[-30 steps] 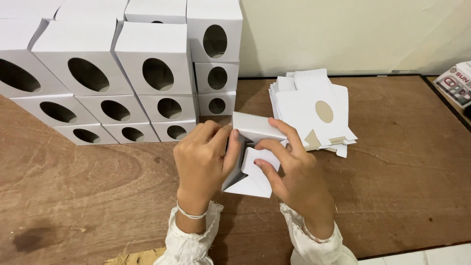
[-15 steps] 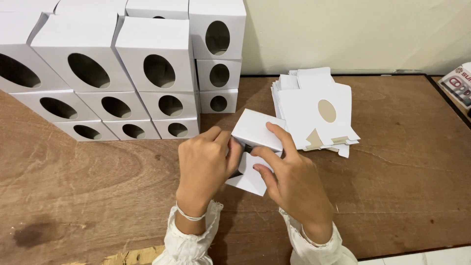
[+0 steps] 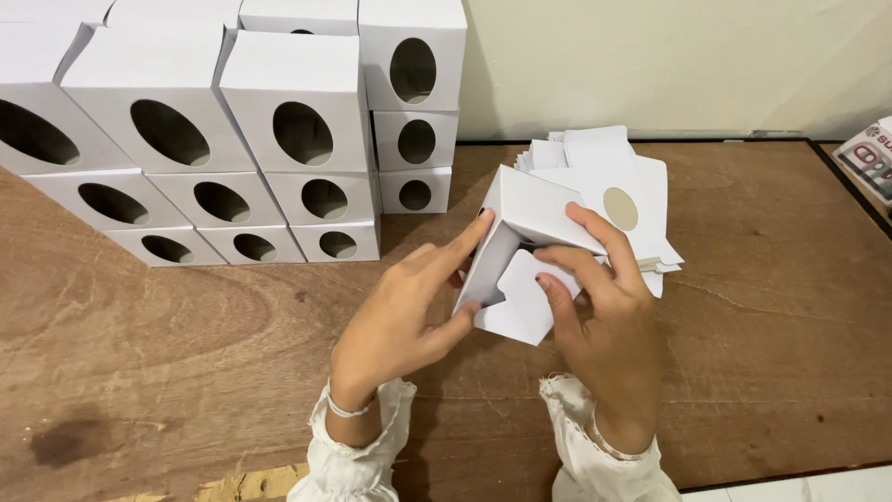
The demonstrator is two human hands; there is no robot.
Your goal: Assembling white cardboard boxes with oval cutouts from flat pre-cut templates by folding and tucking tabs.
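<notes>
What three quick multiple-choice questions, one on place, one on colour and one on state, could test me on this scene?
1. Where does the pile of flat blanks lie?
A. behind the hands, near the wall
B. on top of the stacked boxes
C. at the table's left edge

2. What colour are the stacked boxes?
A. brown
B. white
C. blue

3. How is the box in hand?
A. lying flat, untouched
B. sealed and stacked
C. held by both hands, end flap open

Answers: 1 A, it sits beyond the right hand. 2 B, all are white with oval holes. 3 C, the left hand and right hand grip it, flap loose.
</notes>
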